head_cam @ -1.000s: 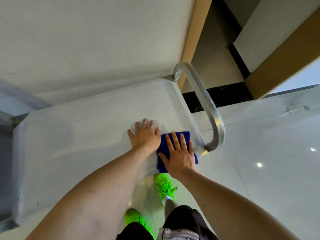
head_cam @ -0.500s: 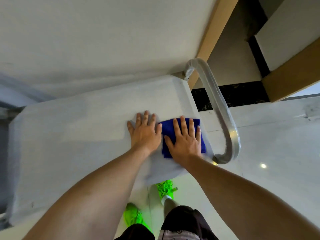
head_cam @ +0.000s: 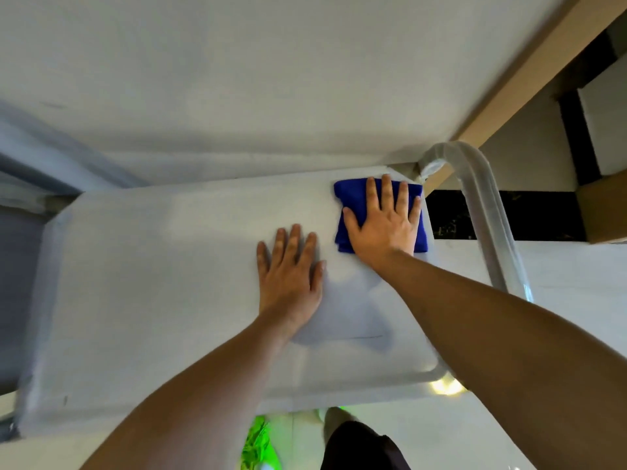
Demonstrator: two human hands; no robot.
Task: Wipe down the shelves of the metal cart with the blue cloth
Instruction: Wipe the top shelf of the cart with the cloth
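Observation:
The metal cart's top shelf (head_cam: 163, 283) is a pale grey flat surface filling the middle of the view. A folded blue cloth (head_cam: 346, 205) lies at the shelf's far right corner. My right hand (head_cam: 383, 222) presses flat on the cloth with its fingers spread, covering its middle. Just left of it and nearer to me, my left hand (head_cam: 288, 273) rests flat on the bare shelf, fingers together, apart from the cloth. The cart's curved metal handle (head_cam: 488, 218) arcs along the right end of the shelf.
A white wall (head_cam: 237, 79) stands right behind the cart. A tan wooden frame (head_cam: 529, 62) runs diagonally at the upper right, above a black baseboard (head_cam: 536, 215). Glossy white floor (head_cam: 576, 283) lies to the right. Green shoes (head_cam: 258, 442) show below the near edge.
My right hand has slid the blue cloth away from me, from the shelf's near right part to its far right corner. My left hand has stayed flat on the shelf.

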